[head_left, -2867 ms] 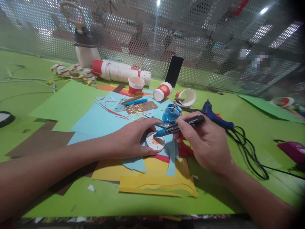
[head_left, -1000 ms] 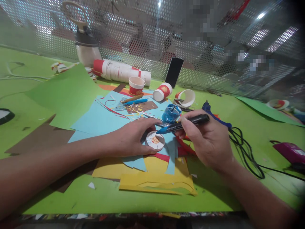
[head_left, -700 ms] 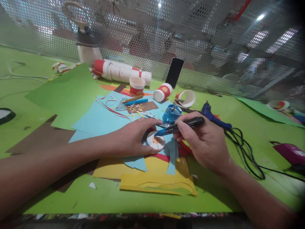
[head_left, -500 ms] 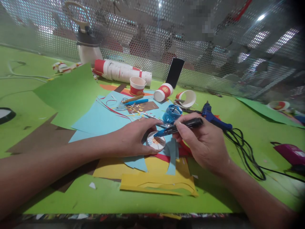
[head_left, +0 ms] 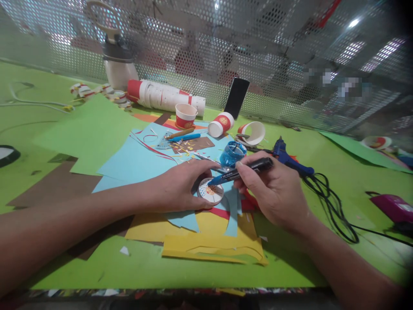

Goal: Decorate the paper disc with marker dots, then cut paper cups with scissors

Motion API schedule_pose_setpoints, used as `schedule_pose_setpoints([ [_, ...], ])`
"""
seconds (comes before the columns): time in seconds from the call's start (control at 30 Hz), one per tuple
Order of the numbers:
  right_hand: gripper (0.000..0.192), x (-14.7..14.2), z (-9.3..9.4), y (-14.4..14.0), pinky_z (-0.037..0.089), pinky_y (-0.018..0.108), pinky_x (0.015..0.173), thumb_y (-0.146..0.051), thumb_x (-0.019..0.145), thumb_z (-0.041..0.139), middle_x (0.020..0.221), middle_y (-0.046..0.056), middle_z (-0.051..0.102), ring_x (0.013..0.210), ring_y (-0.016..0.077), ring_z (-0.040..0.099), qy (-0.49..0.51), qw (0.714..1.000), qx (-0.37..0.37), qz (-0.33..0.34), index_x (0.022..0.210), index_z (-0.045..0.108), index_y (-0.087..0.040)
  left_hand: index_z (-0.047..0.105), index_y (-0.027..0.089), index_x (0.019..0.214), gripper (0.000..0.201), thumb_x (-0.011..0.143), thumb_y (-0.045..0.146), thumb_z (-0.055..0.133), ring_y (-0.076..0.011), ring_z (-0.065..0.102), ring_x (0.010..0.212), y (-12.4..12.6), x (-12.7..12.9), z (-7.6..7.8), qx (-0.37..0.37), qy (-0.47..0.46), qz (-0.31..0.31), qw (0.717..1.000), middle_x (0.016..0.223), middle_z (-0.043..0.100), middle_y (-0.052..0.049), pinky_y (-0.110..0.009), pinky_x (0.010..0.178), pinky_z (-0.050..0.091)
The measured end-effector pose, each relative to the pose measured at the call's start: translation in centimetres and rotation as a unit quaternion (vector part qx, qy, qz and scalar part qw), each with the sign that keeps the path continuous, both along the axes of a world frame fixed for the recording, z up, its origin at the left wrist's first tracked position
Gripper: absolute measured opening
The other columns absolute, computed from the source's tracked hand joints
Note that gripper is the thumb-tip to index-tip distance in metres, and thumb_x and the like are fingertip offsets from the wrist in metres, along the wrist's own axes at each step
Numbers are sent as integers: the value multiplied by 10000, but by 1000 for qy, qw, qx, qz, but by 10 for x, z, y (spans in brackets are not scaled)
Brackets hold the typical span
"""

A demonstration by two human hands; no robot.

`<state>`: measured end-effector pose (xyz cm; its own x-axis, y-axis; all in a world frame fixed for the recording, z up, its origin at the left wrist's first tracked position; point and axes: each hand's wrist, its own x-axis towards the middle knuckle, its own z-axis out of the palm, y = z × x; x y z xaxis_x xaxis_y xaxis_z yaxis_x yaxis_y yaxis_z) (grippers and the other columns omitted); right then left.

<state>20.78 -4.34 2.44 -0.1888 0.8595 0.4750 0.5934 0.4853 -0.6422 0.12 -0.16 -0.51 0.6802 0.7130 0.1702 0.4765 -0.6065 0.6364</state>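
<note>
My left hand [head_left: 180, 185] is closed around the side of a small round white disc [head_left: 213, 197], thumb and fingers at its edge. Blue dots, dark lines and an orange pattern mark its top. A blue marker [head_left: 230, 175] with a black end is gripped in my right hand [head_left: 277, 189], its tip touching or just over the disc. Right behind the marker stands a blue-stained jar [head_left: 232, 153]. Under both hands lie cut sheets of light blue paper [head_left: 119, 159] and yellow paper [head_left: 209, 247].
Paper cups [head_left: 186, 115] and a long cup stack [head_left: 167, 95] lie towards the back, near a leaning phone [head_left: 237, 98]. At right are a blue glue gun [head_left: 290, 159] with a coiled cord and a magenta object [head_left: 392, 209]. A perforated metal screen [head_left: 193, 56] closes the far side.
The lifted edge of the green sheet at left has dropped flatter onto the table. The marker has shifted very slightly; both hands stay at the disc.
</note>
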Motion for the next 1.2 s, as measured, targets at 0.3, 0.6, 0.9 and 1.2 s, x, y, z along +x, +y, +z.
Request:
schedule_pose_setpoints([
  [0.3, 162, -2, -3, -1, 476, 240, 457, -337, 909, 574, 576, -32, 637, 442, 115, 585, 13, 1000, -9, -1, 817, 567, -204, 442, 190, 1359, 715, 727, 384, 715, -252, 563, 1088, 0, 0, 0, -6, 5, -1, 1000, 1224, 596, -99, -382, 931, 463],
  [0.6, 174, 1, 7, -3, 514, 248, 486, -348, 896, 607, 535, -39, 637, 470, 121, 611, 122, 989, 47, -65, 783, 581, -219, 450, 185, 1355, 705, 737, 393, 717, -252, 575, 1074, -1, 0, 1, -19, -8, 1, 1000, 1206, 606, -108, -392, 927, 473],
  [0.9, 148, 0, 2, -5, 500, 232, 474, -325, 904, 595, 581, -31, 651, 493, 116, 615, 57, 997, 32, -42, 803, 594, -217, 445, 196, 1349, 734, 705, 378, 745, -239, 599, 1020, -1, 1, 1, -26, -15, 12, 999, 1161, 627, -87, -366, 875, 486],
  [1.2, 126, -4, -1, -6, 491, 228, 476, -303, 898, 590, 609, -28, 640, 500, 115, 605, 38, 999, 21, -13, 820, 594, -203, 445, 211, 1346, 732, 692, 343, 746, -222, 603, 968, -2, 2, 4, -20, -11, 18, 1000, 1113, 635, -65, -338, 834, 481],
])
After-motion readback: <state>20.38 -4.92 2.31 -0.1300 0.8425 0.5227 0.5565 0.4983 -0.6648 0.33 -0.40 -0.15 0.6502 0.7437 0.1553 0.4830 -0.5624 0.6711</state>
